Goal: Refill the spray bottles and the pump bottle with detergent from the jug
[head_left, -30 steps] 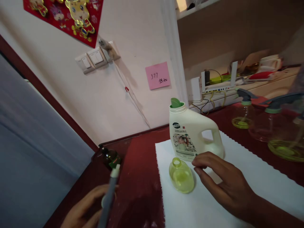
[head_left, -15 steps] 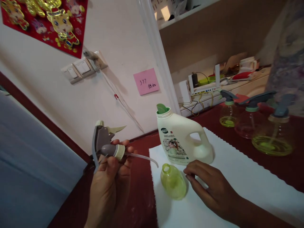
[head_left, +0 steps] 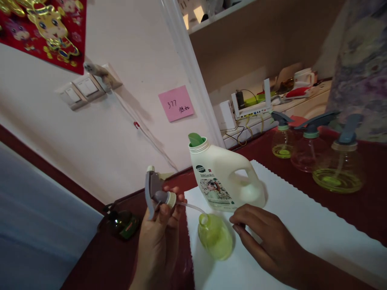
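Note:
My left hand (head_left: 161,229) grips a grey trigger sprayer head (head_left: 155,191) by its cream collar, on its side with the nozzle up. Its thin clear dip tube (head_left: 192,206) reaches right, its end at the mouth of a squat yellow-green bottle (head_left: 216,237). Whether the tip has entered the mouth, I cannot tell. The bottle stands on white paper (head_left: 272,219) with its neck uncovered. Just right of it, my right hand (head_left: 269,237) is loosely curled, thumb and index tips close together; nothing shows between them, and the other fingers are mostly hidden.
Behind the bottle stands a cream detergent jug (head_left: 229,177) with a green spout. Several spray bottles, one of them pink (head_left: 308,153), stand at the right on the dark red table (head_left: 370,173). A dark pump bottle (head_left: 122,223) is at the left, and a white router (head_left: 252,112) behind.
My left hand has moved right with the sprayer head, bringing the tube's end to the bottle mouth. My right hand has barely moved. The view has shifted, showing the dark pump bottle.

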A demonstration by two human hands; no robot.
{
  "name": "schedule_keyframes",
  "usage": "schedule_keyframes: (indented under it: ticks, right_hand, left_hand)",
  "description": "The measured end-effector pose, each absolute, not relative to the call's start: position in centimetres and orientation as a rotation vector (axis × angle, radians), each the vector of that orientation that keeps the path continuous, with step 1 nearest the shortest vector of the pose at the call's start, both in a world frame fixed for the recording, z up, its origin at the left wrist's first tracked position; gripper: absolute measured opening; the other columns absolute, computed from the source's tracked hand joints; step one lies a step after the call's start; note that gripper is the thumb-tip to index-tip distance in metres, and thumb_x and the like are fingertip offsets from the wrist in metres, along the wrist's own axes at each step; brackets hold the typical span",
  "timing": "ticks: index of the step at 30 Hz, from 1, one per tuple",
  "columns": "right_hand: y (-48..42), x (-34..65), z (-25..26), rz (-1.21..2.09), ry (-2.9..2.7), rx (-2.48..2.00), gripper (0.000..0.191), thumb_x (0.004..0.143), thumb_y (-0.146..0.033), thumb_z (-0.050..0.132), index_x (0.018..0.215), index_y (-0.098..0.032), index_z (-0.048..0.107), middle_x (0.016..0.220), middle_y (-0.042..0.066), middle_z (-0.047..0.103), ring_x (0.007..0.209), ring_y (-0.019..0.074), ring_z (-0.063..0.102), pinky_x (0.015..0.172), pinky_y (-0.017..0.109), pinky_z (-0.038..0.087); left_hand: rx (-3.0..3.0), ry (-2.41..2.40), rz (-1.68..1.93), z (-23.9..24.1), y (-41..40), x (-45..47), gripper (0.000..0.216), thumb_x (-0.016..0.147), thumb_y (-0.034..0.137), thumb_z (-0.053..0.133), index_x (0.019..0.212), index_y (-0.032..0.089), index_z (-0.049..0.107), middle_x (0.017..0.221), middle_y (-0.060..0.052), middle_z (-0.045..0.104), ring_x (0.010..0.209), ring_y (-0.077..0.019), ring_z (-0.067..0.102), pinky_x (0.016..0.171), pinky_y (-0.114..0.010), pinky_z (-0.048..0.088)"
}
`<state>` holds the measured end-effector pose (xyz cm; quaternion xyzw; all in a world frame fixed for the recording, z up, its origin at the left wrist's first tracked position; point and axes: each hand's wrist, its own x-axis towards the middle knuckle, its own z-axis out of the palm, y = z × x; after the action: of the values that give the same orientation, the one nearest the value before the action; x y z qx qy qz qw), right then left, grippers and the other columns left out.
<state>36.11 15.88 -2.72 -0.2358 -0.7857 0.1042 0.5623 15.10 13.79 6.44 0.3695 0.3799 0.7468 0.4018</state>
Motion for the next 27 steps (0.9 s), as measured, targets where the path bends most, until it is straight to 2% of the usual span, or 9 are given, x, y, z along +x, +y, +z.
schedule_keyframes:
  ticks: [5, 8, 12, 17, 19, 27]
  right_hand:
    - [15.8, 36.1, -2.8, 0.27, -1.857, -0.553, 0.024, 0.094, -0.005, 0.048, 0.111, -0.018, 0.058, 0.091, 0.005, 0.068, 0.084, 0.0175, 0.065, 0.071, 0.033, 0.058]
    - [15.8, 36.1, -2.8, 0.294, -1.866, -0.558, 0.023, 0.094, -0.006, 0.047, 0.111, -0.019, 0.058, 0.091, 0.005, 0.067, 0.083, 0.018, 0.065, 0.07, 0.034, 0.057]
    - [15.8, 36.0, -2.8, 0.311, -1.866, -0.57, 0.023, 0.095, -0.007, 0.047, 0.11, -0.02, 0.058, 0.091, 0.005, 0.067, 0.082, 0.018, 0.064, 0.068, 0.034, 0.056]
    - [15.7, 35.9, -3.0, 0.349, -1.872, -0.579, 0.021, 0.096, -0.008, 0.047, 0.11, -0.021, 0.057, 0.09, 0.004, 0.065, 0.079, 0.0174, 0.061, 0.067, 0.033, 0.054]
    - [15.7, 35.9, -3.0, 0.355, -1.881, -0.581, 0.02, 0.096, -0.008, 0.046, 0.108, -0.02, 0.056, 0.09, 0.005, 0.065, 0.079, 0.0176, 0.061, 0.067, 0.033, 0.053]
    - [15.6, 35.7, -2.8, 0.377, -1.905, -0.605, 0.019, 0.096, -0.009, 0.045, 0.105, -0.02, 0.057, 0.088, 0.004, 0.064, 0.078, 0.0179, 0.06, 0.065, 0.031, 0.05]
  left_hand:
    - [0.957, 1.069, 1.754, 2.5, 13.7, 15.3, 0.034, 0.071, 0.038, 0.091, 0.096, 0.021, 0.076, 0.103, -0.006, 0.077, 0.098, -0.0208, 0.073, 0.088, -0.03, 0.059]
    - [0.993, 1.164, 1.608, 0.5, 13.5, 15.1, 0.038, 0.074, 0.042, 0.087, 0.104, 0.022, 0.075, 0.108, -0.008, 0.076, 0.108, -0.0249, 0.069, 0.091, -0.033, 0.055]
    - [1.067, 1.246, 1.517, -1.1, 13.4, 14.7, 0.043, 0.076, 0.043, 0.085, 0.111, 0.02, 0.075, 0.111, -0.01, 0.075, 0.105, -0.0273, 0.067, 0.094, -0.037, 0.051]
    - [1.104, 1.27, 1.505, -1.2, 13.4, 14.8, 0.039, 0.073, 0.043, 0.087, 0.105, 0.024, 0.076, 0.101, -0.006, 0.075, 0.094, -0.0222, 0.067, 0.085, -0.03, 0.052]
    - [1.125, 1.279, 1.503, -1.0, 13.3, 14.9, 0.037, 0.073, 0.042, 0.087, 0.104, 0.024, 0.077, 0.102, -0.006, 0.074, 0.094, -0.0214, 0.066, 0.084, -0.029, 0.053]
    - [1.12, 1.341, 1.492, 0.4, 13.2, 15.3, 0.039, 0.069, 0.044, 0.088, 0.099, 0.022, 0.079, 0.106, -0.009, 0.076, 0.099, -0.0253, 0.068, 0.084, -0.031, 0.054]
